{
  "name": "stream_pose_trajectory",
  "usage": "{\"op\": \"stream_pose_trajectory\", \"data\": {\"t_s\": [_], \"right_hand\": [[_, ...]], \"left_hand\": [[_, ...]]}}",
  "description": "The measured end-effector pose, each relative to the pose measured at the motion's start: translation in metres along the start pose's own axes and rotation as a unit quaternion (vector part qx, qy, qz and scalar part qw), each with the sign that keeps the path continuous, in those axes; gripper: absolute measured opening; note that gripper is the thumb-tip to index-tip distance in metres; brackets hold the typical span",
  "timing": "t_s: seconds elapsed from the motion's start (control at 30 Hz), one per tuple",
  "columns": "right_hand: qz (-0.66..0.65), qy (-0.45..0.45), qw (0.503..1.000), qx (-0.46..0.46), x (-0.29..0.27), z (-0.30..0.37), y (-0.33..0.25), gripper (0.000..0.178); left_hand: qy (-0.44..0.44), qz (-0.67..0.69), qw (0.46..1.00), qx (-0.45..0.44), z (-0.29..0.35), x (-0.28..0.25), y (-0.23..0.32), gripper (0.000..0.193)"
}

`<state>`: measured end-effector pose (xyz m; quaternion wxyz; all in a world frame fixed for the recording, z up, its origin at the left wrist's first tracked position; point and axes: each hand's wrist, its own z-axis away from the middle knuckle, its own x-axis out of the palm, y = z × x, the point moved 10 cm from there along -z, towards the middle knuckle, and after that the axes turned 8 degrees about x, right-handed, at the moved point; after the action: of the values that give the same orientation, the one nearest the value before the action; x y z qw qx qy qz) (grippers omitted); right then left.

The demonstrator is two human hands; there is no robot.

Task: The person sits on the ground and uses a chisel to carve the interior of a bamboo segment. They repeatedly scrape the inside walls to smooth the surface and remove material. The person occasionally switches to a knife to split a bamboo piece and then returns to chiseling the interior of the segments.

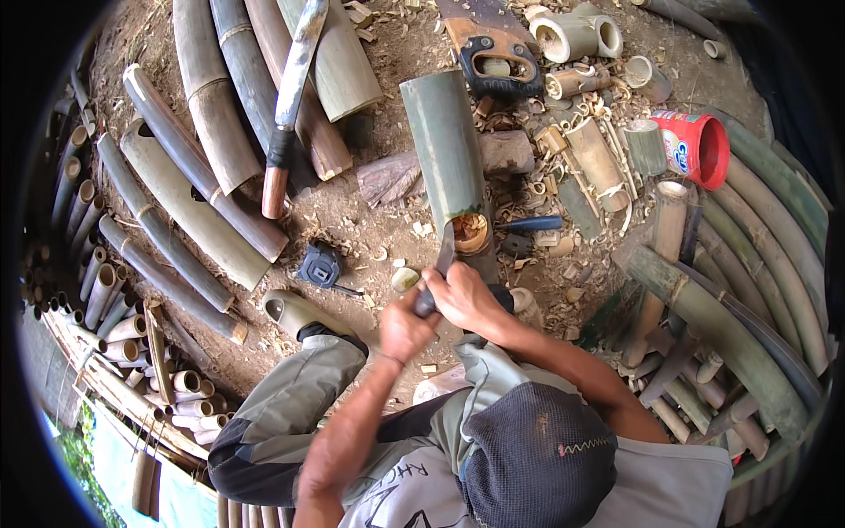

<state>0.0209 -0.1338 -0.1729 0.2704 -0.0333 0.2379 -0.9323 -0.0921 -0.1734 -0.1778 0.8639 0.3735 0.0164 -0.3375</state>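
A knife [445,253] has its blade at the near end of a thick green bamboo section [440,141]. Pale, freshly cut wood and shavings show inside that end's opening. My left hand [407,329] is closed around the knife's dark handle. My right hand [465,297] is closed on the knife where handle and blade meet, just beyond the left. The fingers partly hide the handle. The bamboo section leans across a short log [392,179], its near end between my feet. A small pale round piece [405,280] lies on the ground left of the blade.
Left lie a machete [295,84], split bamboo lengths [207,97] and a tape measure [320,264]. A handsaw [500,69], blue-handled tool [532,223], red container [704,151] and cut tubes [598,163] lie right among shavings. Bamboo poles [717,326] pile near my right arm.
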Motion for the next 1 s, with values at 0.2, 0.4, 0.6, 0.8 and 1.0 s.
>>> {"op": "stream_pose_trajectory", "data": {"t_s": [0.2, 0.4, 0.6, 0.8, 1.0], "right_hand": [[-0.600, -0.106, 0.793, -0.021, 0.010, -0.010, -0.011, 0.028], [-0.803, -0.219, 0.553, -0.039, -0.009, 0.004, -0.032, 0.028], [-0.860, -0.276, 0.429, -0.006, -0.017, -0.001, -0.026, 0.039], [-0.643, -0.263, 0.719, 0.028, 0.012, 0.016, -0.011, 0.028], [-0.559, -0.102, 0.818, -0.088, -0.059, 0.066, 0.025, 0.035]], "left_hand": [[-0.097, -0.415, 0.889, 0.168, -0.048, -0.085, 0.103, 0.014], [-0.273, -0.602, 0.732, 0.163, -0.080, -0.062, 0.206, 0.010], [-0.253, -0.678, 0.648, 0.236, -0.114, -0.026, 0.240, 0.015], [-0.287, -0.508, 0.811, 0.038, -0.042, -0.044, 0.142, 0.028], [-0.295, -0.206, 0.928, 0.094, 0.017, -0.008, 0.144, 0.073]]}}
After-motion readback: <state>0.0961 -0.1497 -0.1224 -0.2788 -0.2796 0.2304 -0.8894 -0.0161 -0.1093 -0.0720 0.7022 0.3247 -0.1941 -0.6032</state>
